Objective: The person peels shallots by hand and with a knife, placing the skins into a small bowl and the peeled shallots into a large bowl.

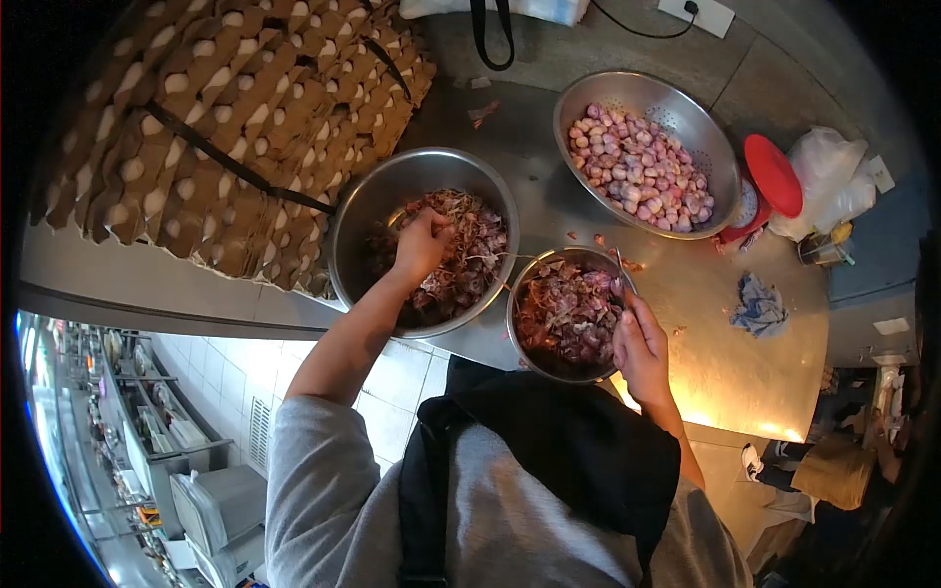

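Note:
My left hand [423, 245] is inside the large steel bowl [343, 257], its fingers curled together over dry, stringy shallot skins [475, 245]. What they grip, if anything, is hidden. Beside that bowl stands a smaller steel bowl [561, 376] filled with unpeeled purple shallots and loose skins [567, 314]. My right hand [642, 348] is at this bowl's right rim, closed around a small knife [625, 274] whose blade points away from me. Farther back, a steel colander [720, 147] holds many peeled pink shallots [642, 167].
Stacked egg trays [225, 127], bound with black straps, fill the left of the steel counter [686, 294]. At the right are a red round lid [772, 176], plastic bags [823, 176], a tin [818, 249] and a crumpled blue cloth [759, 304]. Another person [833, 470] is at lower right.

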{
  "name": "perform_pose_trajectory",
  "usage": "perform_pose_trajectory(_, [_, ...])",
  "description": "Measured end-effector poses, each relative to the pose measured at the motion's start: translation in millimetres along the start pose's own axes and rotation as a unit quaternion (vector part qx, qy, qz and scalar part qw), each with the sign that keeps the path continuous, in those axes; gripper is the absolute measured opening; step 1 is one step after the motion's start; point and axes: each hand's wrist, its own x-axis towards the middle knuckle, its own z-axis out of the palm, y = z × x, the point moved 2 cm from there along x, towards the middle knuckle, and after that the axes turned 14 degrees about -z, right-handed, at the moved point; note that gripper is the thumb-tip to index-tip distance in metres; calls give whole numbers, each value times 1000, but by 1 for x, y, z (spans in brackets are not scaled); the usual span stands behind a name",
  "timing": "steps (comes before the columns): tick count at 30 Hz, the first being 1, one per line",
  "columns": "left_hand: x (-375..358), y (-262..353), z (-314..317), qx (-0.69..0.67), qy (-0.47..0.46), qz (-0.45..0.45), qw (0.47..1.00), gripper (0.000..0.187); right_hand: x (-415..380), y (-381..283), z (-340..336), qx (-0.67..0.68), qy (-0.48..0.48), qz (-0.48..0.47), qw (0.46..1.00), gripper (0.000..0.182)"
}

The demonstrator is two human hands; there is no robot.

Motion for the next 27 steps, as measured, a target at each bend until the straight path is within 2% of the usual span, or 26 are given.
perform_pose_trajectory(1, [0,1,0,22,14,16,1000,12,0,0,0,0,-2,-1,1000,38])
perform_pose_trajectory(7, [-13,19,0,-12,-24,-19,999,11,2,-1,4,16,-4,13,1000,37])
perform_pose_trajectory(10, [-12,15,3,2,2,32,999,15,3,-3,5,28,2,24,999,36])
perform_pose_trajectory(13, [-9,10,5,52,-8,18,998,18,3,-2,4,20,-3,12,1000,35])
perform_pose_trajectory(16, [-5,6,7,126,42,103,986,20,3,-7,6,17,4,25,1000,35])
perform_pose_trajectory(19, [-12,14,7,154,41,117,980,22,1,-3,3,9,-2,10,1000,36])
perform_pose_trajectory(22, [-18,20,5,228,56,198,951,22,2,-4,3,18,-4,8,1000,36])
perform_pose_trajectory(25, [-23,26,8,252,132,208,936,21,2,-6,4,14,-6,8,1000,36])
perform_pose_trajectory(27, [-24,31,5,212,76,178,958,20,2,-6,4,7,-2,10,1000,36])
